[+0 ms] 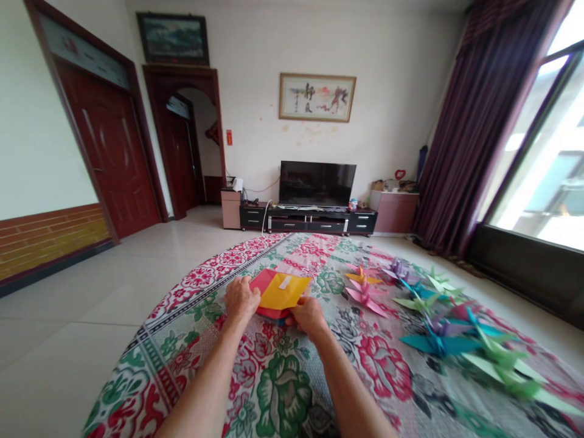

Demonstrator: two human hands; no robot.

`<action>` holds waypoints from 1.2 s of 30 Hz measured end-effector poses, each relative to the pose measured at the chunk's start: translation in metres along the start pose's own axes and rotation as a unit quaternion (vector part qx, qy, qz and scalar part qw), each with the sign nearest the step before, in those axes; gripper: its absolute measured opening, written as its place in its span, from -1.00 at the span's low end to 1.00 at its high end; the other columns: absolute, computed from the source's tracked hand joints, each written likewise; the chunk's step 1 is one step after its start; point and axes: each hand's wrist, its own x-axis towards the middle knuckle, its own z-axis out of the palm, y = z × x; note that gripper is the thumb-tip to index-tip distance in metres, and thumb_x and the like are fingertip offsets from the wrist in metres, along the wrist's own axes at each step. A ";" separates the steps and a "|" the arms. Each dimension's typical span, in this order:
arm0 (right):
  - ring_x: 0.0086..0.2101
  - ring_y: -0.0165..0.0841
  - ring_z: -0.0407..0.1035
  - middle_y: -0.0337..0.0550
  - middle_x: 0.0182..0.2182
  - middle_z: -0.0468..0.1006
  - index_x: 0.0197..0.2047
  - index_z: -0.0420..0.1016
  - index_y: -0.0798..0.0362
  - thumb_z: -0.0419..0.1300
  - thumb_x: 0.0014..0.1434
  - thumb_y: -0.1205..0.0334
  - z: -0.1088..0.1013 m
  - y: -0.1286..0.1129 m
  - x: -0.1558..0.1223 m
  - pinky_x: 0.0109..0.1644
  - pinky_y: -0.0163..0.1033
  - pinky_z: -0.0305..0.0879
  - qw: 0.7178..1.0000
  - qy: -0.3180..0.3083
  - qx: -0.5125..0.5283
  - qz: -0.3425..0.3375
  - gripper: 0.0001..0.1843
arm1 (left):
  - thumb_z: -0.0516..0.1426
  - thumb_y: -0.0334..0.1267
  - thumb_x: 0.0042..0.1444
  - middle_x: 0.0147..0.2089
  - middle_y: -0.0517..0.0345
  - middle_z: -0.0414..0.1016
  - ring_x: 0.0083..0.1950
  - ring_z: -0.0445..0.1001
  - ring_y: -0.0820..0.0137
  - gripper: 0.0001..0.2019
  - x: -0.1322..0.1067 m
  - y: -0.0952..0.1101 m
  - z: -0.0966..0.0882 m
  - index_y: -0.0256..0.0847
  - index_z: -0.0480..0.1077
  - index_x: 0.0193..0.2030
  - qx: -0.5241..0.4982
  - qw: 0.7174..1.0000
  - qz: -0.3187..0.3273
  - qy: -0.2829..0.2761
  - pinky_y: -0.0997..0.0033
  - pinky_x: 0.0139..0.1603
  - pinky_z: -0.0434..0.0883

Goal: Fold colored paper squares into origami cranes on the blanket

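Two bare hands meet over colored paper near the middle of a table spread with a flowered cloth [283,389]. Yellow paper [285,296] lies uppermost, a small white patch [285,282] on it, with red paper [261,280] showing beneath and to its left. The left hand [241,301] curls against the red paper's left edge; whether its fingers pinch it, I cannot tell. The right hand [310,316] pinches the yellow paper's lower right corner between thumb and bent fingers. Many folded paper cranes [440,344], pink, purple, blue, green and orange, stand together on the cloth to the right, apart from the hands. Beyond the table, a television [318,184] stands on a low black cabinet [296,224].
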 end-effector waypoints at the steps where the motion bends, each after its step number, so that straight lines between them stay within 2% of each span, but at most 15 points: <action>1: -0.85 -0.56 0.02 -0.30 -0.84 0.35 -0.54 0.46 0.12 0.13 -0.10 0.31 -0.001 0.001 0.001 -0.77 -0.46 -0.10 1.000 0.005 0.000 -0.004 -0.90 | 0.04 -0.22 0.02 0.00 -0.10 0.37 0.08 0.28 0.14 -0.61 -0.001 -0.002 0.001 -0.24 0.33 0.02 0.009 1.000 -0.011 -0.011 0.19 0.05 0.22; 4: -0.83 -0.56 0.06 -0.28 -0.83 0.36 -0.53 0.46 0.14 0.10 -0.08 0.29 -0.006 0.003 0.004 -0.75 -0.46 -0.09 1.000 0.026 0.004 -0.013 -0.86 | 0.03 -0.17 0.04 0.01 -0.09 0.37 0.09 0.25 0.09 -0.61 -0.002 -0.003 0.004 -0.22 0.34 0.01 0.033 0.999 -0.012 -0.037 0.10 0.05 0.19; 9: -0.79 -0.58 0.07 -0.31 -0.80 0.36 -0.45 0.49 0.16 0.04 -0.08 0.34 -0.014 0.004 0.005 -0.71 -0.47 -0.08 0.998 0.049 0.021 -0.031 -0.80 | 0.07 -0.19 0.02 -0.01 -0.05 0.38 0.05 0.29 0.12 -0.64 -0.003 -0.001 0.003 -0.15 0.37 -0.01 0.038 0.998 0.011 -0.058 0.15 -0.01 0.22; 15: -0.81 -0.59 -0.02 -0.38 -0.85 0.25 -0.53 0.48 0.15 0.06 -0.12 0.35 -0.014 0.010 0.009 -0.71 -0.44 -0.15 0.997 0.064 0.011 -0.044 -0.84 | 0.03 -0.28 0.06 -0.10 -0.04 0.43 -0.05 0.37 0.18 -0.69 -0.004 0.000 0.002 -0.10 0.40 -0.04 0.042 0.998 0.021 -0.034 0.27 -0.09 0.25; 20: -0.79 -0.55 0.02 -0.37 -0.86 0.20 -0.57 0.44 0.14 0.09 -0.06 0.21 -0.010 0.014 0.011 -0.71 -0.43 -0.14 0.994 0.087 0.002 -0.067 -0.80 | -0.01 -0.43 0.05 -0.19 0.02 0.48 -0.14 0.42 0.29 -0.67 -0.001 -0.003 0.005 -0.08 0.46 -0.11 0.052 0.998 0.027 -0.025 0.40 -0.16 0.25; 22: -0.75 -0.51 0.11 -0.33 -0.82 0.27 -0.52 0.46 0.15 0.05 -0.02 0.19 -0.010 0.015 0.009 -0.69 -0.43 -0.08 0.992 0.095 0.002 -0.086 -0.76 | -0.01 -0.45 0.04 -0.20 0.03 0.49 -0.15 0.42 0.30 -0.67 0.000 -0.004 0.006 -0.07 0.48 -0.15 0.048 0.998 0.031 -0.029 0.40 -0.16 0.25; 25: -0.58 -0.47 0.28 -0.23 -0.63 0.46 -0.49 0.46 0.14 0.04 -0.02 0.23 -0.011 0.015 0.003 -0.59 -0.45 0.04 0.986 0.103 0.007 -0.130 -0.79 | -0.03 -0.43 0.04 -0.21 0.01 0.49 -0.16 0.43 0.26 -0.68 0.000 -0.006 0.006 -0.08 0.50 -0.20 0.044 0.998 0.031 -0.020 0.38 -0.17 0.27; 28: -0.48 -0.44 0.32 -0.22 -0.56 0.49 -0.51 0.43 0.13 0.04 -0.02 0.24 -0.012 0.016 -0.002 -0.54 -0.47 0.07 0.982 0.109 0.012 -0.152 -0.80 | -0.03 -0.41 0.03 -0.22 0.00 0.49 -0.18 0.44 0.24 -0.67 -0.001 -0.006 0.006 -0.08 0.50 -0.19 0.051 0.998 0.030 -0.021 0.36 -0.19 0.29; 30: -0.53 -0.45 0.30 -0.24 -0.57 0.46 -0.50 0.43 0.13 0.02 0.01 0.22 -0.013 0.017 -0.005 -0.56 -0.46 0.08 0.983 0.106 0.019 -0.149 -0.78 | -0.04 -0.39 0.04 -0.21 -0.01 0.49 -0.17 0.44 0.23 -0.67 -0.001 -0.006 0.006 -0.07 0.50 -0.17 0.057 0.998 0.030 -0.026 0.35 -0.19 0.30; 33: -0.72 -0.51 0.18 -0.29 -0.63 0.38 -0.40 0.44 0.14 -0.07 0.07 0.18 -0.014 0.018 -0.009 -0.69 -0.44 0.03 0.987 0.092 0.031 -0.131 -0.69 | -0.06 -0.39 0.05 -0.20 0.01 0.49 -0.16 0.44 0.23 -0.65 0.000 -0.006 0.006 -0.06 0.49 -0.16 0.057 0.997 0.023 -0.037 0.35 -0.18 0.31; 36: -0.75 -0.54 0.14 -0.32 -0.63 0.35 -0.37 0.44 0.14 -0.05 0.06 0.15 -0.015 0.019 -0.013 -0.73 -0.46 0.03 0.989 0.073 0.056 -0.116 -0.70 | -0.09 -0.38 0.06 -0.20 -0.01 0.48 -0.17 0.43 0.20 -0.63 0.001 -0.007 0.007 -0.06 0.48 -0.15 0.056 0.997 0.021 -0.042 0.33 -0.19 0.32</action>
